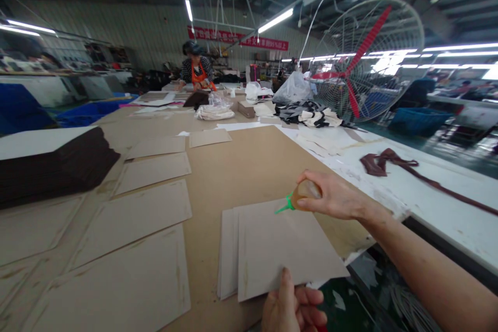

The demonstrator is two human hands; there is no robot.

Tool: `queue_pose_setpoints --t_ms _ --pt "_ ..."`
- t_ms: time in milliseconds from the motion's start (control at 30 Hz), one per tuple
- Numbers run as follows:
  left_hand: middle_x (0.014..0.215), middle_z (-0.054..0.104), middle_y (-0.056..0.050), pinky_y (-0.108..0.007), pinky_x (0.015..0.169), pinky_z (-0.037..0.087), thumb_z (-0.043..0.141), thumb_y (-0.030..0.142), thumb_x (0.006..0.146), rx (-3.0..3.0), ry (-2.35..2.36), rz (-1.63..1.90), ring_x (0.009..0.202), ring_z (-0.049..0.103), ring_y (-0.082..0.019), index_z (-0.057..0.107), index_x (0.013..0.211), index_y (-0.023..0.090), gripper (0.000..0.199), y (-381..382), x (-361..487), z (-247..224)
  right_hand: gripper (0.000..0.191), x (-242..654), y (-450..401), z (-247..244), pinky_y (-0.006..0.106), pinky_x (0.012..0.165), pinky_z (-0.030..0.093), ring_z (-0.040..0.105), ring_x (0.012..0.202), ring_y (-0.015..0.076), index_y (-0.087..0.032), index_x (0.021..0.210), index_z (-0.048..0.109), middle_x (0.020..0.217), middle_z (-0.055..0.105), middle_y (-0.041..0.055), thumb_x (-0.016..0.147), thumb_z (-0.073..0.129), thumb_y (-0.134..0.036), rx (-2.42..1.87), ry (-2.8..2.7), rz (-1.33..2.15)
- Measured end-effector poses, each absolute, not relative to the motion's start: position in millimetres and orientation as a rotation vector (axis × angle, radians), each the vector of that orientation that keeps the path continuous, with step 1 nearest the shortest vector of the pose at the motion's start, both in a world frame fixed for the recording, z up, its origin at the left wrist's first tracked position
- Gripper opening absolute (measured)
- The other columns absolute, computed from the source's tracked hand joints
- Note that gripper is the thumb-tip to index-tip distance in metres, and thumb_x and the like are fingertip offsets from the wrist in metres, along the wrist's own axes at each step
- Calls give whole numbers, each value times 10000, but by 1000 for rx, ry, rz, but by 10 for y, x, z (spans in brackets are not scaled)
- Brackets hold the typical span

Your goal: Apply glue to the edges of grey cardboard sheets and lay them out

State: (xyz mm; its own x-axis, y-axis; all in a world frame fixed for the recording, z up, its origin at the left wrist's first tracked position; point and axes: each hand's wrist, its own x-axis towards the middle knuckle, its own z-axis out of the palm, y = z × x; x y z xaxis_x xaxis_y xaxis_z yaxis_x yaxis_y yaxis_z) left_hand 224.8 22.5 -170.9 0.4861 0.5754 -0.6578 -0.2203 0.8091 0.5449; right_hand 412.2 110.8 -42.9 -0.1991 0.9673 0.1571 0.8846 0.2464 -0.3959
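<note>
My right hand [330, 194] is closed around a squeeze bottle of amber liquid [306, 194], tipped so that its green nozzle [285, 204] points down to the left, just over the top sheet. That sheet is a grey-beige cardboard panel [282, 244], lying on a small, slightly fanned stack of cardboard panels [227, 254] near the table's front edge. At the bottom, my left hand [290, 303] pinches the near edge of the top panel, thumb above and curled fingers below. Whether the nozzle tip touches the cardboard I cannot tell.
Several cardboard panels [151, 264] with brownish streaks along their edges lie spread to the left. Behind them rises a thick dark stack [54, 166]. A brown strip [389, 161] lies on the white table at right, near a large fan [365, 62]. Another person [197, 67] works farther back.
</note>
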Motion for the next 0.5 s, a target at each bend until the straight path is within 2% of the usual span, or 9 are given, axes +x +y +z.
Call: queue_pose_setpoints --t_ms 267,500 --pt "501 635 -96 -185 428 290 347 622 888 448 985 521 345 499 -82 694 689 63 687 224 2250 -1696 361 3671 1365 -517 278 675 376 556 813 189 -213 1013 566 913 613 10 755 701 -427 -1466 -2233 408" --pt "511 652 -96 -164 387 292 327 518 941 402 998 538 333 494 -79 677 682 69 626 227 2254 -1598 335 4289 1086 -487 251 562 361 538 659 155 -197 1022 558 759 586 -24 793 660 -420 -1630 -2106 467"
